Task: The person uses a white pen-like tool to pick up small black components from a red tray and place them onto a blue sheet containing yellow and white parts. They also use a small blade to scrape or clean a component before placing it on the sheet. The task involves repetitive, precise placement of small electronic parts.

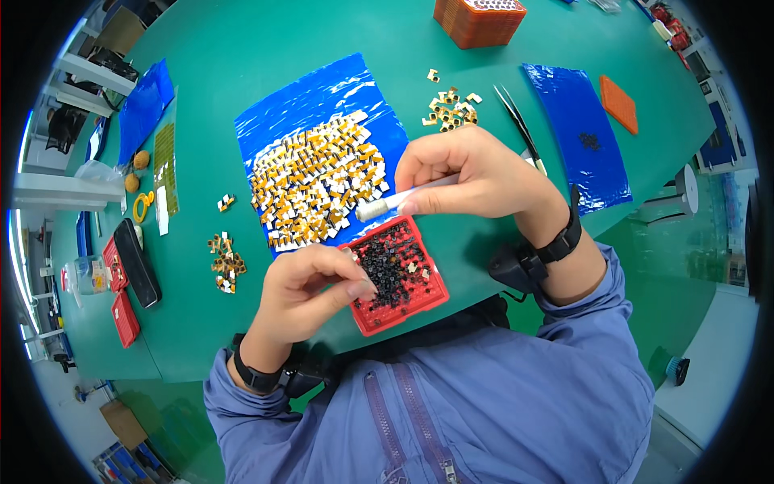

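My right hand (pixel 476 173) is closed round a slim white tool (pixel 391 203) with a ribbed, pale grey end pointing left. That end is just above the upper edge of a red tray (pixel 407 319). Many small black parts (pixel 385 270) and a few pale pieces lie in the tray. At its left side my left hand (pixel 302 292) is closed in a pinch, thumb against fingers; whatever is between them is too small to make out. Beyond both hands, a blue sheet (pixel 318 85) bears a dense spread of small gold-and-white pieces (pixel 318 181).
Loose gold pieces (pixel 453 111) lie beside tweezers (pixel 520 121) at upper right. Another blue sheet (pixel 576 105) holds black specks near an orange block (pixel 618 105). Stacked orange trays (pixel 480 22) stand at the back. Leftward are yellow scissors (pixel 143 206) and a black case (pixel 137 262).
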A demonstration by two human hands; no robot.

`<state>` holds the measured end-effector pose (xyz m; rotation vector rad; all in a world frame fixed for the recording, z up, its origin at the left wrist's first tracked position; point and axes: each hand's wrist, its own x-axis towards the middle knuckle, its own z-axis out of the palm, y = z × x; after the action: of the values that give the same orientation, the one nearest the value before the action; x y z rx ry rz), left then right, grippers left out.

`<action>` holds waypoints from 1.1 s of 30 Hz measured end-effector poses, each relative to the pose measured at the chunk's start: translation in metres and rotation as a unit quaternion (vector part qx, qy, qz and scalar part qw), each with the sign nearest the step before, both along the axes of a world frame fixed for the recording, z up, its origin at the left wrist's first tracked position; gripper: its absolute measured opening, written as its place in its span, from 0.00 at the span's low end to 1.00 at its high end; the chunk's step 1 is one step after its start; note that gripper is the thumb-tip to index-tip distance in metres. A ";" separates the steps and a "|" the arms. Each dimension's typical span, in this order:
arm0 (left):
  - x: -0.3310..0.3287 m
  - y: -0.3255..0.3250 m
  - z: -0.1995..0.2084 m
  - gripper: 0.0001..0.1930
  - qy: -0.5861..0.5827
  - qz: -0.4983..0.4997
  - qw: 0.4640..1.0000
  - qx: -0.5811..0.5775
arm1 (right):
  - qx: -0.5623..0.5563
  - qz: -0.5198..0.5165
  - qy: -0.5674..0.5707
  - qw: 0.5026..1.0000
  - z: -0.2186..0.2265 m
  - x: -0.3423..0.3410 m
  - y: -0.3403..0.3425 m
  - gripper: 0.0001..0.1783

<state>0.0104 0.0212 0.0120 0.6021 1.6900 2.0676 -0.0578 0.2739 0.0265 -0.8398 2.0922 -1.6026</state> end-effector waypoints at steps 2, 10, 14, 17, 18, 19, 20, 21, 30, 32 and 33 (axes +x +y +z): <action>-0.001 -0.002 0.000 0.04 0.119 0.005 0.990 -0.079 | 0.000 -0.004 -0.012 1.000 0.001 0.000 0.000 0.08; -0.003 0.001 0.007 0.05 0.428 0.042 0.884 -0.184 | -0.017 -0.019 -0.022 0.999 -0.004 0.000 -0.002 0.08; -0.003 0.001 0.007 0.04 0.442 0.041 0.877 -0.187 | -0.010 -0.022 -0.022 0.999 -0.004 0.000 -0.003 0.08; -0.002 0.002 0.009 0.05 0.448 0.046 0.872 -0.192 | 0.009 -0.014 -0.021 1.000 -0.003 -0.001 -0.002 0.07; -0.002 0.002 0.008 0.05 0.449 0.047 0.871 -0.195 | 0.011 -0.014 -0.019 1.000 -0.003 -0.001 -0.002 0.07; -0.002 0.002 0.008 0.05 0.449 0.047 0.870 -0.197 | 0.010 -0.015 -0.022 1.000 -0.003 -0.001 -0.002 0.07; -0.002 0.002 0.009 0.05 0.451 0.048 0.869 -0.200 | 0.010 -0.016 -0.024 1.000 -0.003 -0.001 -0.002 0.07; -0.003 0.002 0.009 0.05 0.450 0.048 0.869 -0.201 | 0.009 -0.017 -0.026 0.999 -0.003 -0.001 -0.002 0.07; -0.003 0.003 0.013 0.05 0.448 0.045 0.866 -0.217 | 0.005 -0.029 -0.030 0.999 -0.006 -0.003 -0.002 0.08; -0.003 0.003 0.012 0.06 0.450 0.051 0.864 -0.219 | 0.010 -0.032 -0.029 0.999 -0.005 -0.004 -0.002 0.08; -0.003 0.003 0.012 0.06 0.452 0.051 0.864 -0.216 | 0.012 -0.033 -0.028 0.999 -0.005 -0.004 -0.002 0.08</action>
<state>0.0079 0.0241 0.0241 1.4886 2.6174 1.4083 -0.0614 0.2718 0.0218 -0.7161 2.1166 -1.6112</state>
